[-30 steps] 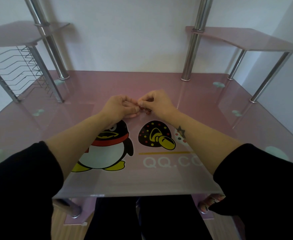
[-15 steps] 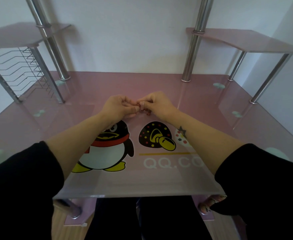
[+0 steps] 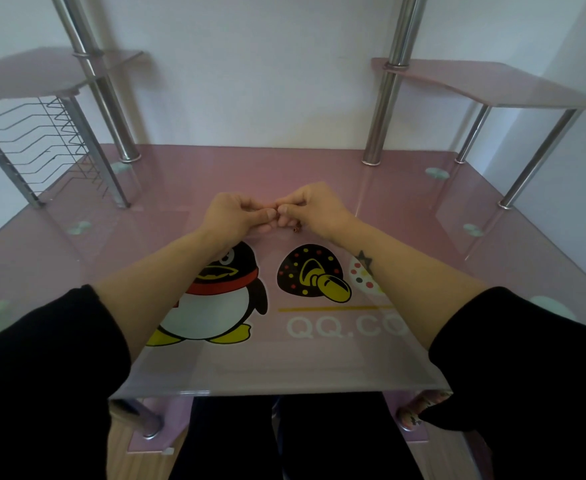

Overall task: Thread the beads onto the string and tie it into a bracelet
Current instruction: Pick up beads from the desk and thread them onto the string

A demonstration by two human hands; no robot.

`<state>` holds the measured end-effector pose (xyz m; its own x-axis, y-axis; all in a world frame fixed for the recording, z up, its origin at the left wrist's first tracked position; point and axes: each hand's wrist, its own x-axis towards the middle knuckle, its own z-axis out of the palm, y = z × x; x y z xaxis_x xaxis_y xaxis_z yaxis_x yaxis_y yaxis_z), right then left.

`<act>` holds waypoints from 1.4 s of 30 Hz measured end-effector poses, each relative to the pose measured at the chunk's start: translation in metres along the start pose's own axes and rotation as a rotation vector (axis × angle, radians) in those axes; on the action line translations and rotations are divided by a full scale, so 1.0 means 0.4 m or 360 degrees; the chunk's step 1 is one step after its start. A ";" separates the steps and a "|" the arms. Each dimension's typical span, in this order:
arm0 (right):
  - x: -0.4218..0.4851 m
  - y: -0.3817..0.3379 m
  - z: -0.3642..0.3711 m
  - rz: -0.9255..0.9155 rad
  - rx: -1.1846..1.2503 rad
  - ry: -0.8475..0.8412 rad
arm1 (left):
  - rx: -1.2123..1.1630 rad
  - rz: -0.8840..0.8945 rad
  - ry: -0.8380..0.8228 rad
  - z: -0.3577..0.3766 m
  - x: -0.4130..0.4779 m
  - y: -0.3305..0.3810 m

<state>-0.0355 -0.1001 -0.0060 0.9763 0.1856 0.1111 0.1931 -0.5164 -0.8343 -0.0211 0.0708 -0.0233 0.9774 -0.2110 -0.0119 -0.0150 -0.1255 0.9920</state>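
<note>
My left hand (image 3: 231, 216) and my right hand (image 3: 310, 207) meet fingertip to fingertip above the middle of the pink glass desk (image 3: 406, 216). Both pinch something tiny between thumb and forefinger. A few small dark red beads (image 3: 296, 230) hang just under my right hand's fingers. The string itself is too thin to make out. Most of the beaded strand is hidden inside my closed fingers.
The desk carries a printed penguin (image 3: 215, 292) and a mushroom picture (image 3: 310, 271) near its front edge. Chrome posts (image 3: 385, 109) rise at the back and hold raised pink shelves (image 3: 485, 84). A wire rack (image 3: 38, 143) stands at the far left.
Both hands have stayed together at the same spot above the desk; only the fingertips have shifted slightly around the beads.
</note>
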 end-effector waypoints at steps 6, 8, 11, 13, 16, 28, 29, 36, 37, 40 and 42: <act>0.005 0.000 -0.006 0.0091 0.0087 -0.0012 | 0.0094 0.0024 -0.0018 0.002 0.003 0.003; 0.009 -0.004 -0.008 0.0104 0.0112 0.0000 | 0.0199 0.0082 0.0034 0.005 0.004 0.006; 0.006 -0.008 -0.009 0.0125 0.0140 -0.0032 | 0.0299 0.0192 0.0139 0.006 0.003 0.019; 0.002 -0.010 -0.010 0.0119 0.0067 -0.0070 | 0.0323 0.0246 0.0177 0.004 0.005 0.033; -0.006 -0.014 -0.013 0.0108 0.0027 -0.0115 | 0.0369 0.0270 0.0148 0.003 0.007 0.055; -0.016 -0.021 -0.026 0.0324 0.0504 -0.0012 | 0.0452 0.0313 0.0109 0.023 0.017 0.073; -0.017 -0.016 -0.030 0.0337 0.0506 0.0027 | 0.0493 0.0319 0.0103 0.023 0.020 0.070; -0.023 0.007 -0.055 0.0447 0.0290 0.0257 | 0.0915 0.0436 0.0032 0.041 0.051 0.053; -0.024 0.009 -0.058 0.0465 0.0268 0.0278 | 0.1013 0.0464 0.0022 0.046 0.056 0.052; -0.026 0.017 -0.068 0.0507 0.0228 0.0306 | 0.1184 0.0495 -0.0016 0.059 0.077 0.053; -0.026 0.023 -0.071 0.0521 0.0202 0.0309 | 0.1272 0.0504 -0.0030 0.067 0.088 0.055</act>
<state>-0.0410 -0.1304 0.0004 0.9869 -0.1391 -0.0818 -0.1328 -0.4123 -0.9013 0.0074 0.0347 -0.0051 0.8986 -0.3664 0.2413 -0.4372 -0.7016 0.5627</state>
